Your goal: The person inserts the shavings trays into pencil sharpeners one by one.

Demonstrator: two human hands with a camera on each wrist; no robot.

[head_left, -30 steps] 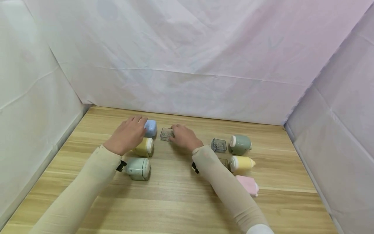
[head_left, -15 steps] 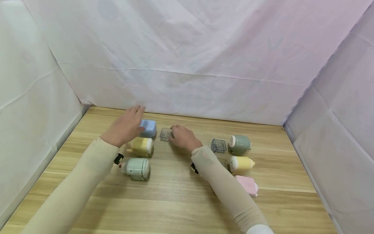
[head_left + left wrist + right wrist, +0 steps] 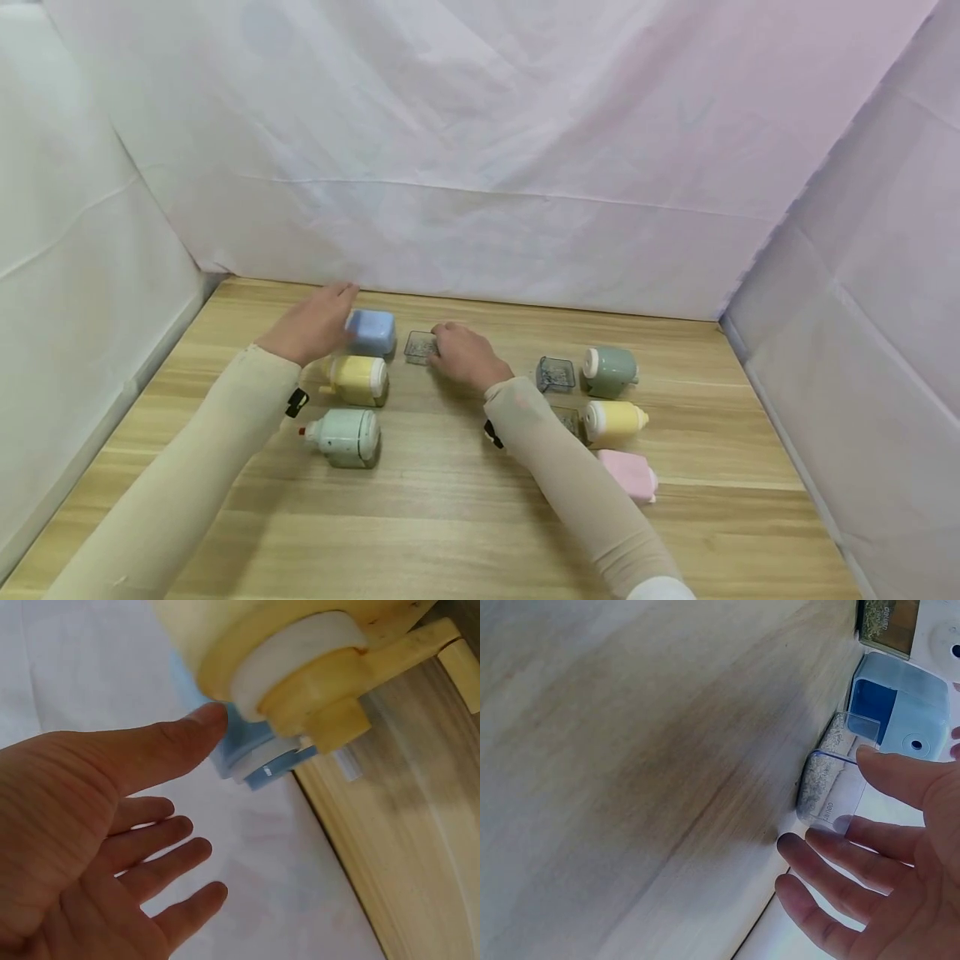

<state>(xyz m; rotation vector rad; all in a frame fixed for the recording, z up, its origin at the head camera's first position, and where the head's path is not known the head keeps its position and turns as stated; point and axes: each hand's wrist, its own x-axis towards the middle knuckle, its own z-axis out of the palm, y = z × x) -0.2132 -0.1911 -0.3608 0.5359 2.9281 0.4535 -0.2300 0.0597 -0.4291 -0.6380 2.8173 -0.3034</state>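
Observation:
My left hand (image 3: 309, 325) is beside the crank end of a blue pencil sharpener (image 3: 375, 333) at the back left. Its fingers are spread and hold nothing; in the left wrist view the thumb overlaps the blue sharpener (image 3: 244, 742). A yellow pencil sharpener (image 3: 358, 380) with a crank lies just in front. My right hand (image 3: 468, 354) pinches a clear shavings drawer (image 3: 832, 780) between thumb and fingers, on the table right of the blue sharpener. Grey shavings show inside the drawer. A dark opening shows in the blue sharpener (image 3: 922, 705) in the right wrist view.
A pale green sharpener (image 3: 347, 435) lies at the front left. On the right are a dark green sharpener (image 3: 612, 372), a yellow one (image 3: 615, 420) and a pink one (image 3: 628, 475). Another clear drawer (image 3: 555, 375) lies beside the dark green one. White cloth (image 3: 480, 242) walls the table.
My left hand has drawn left off the blue sharpener, and more of its body shows. My right hand stays at the drawer. The head view has shifted slightly.

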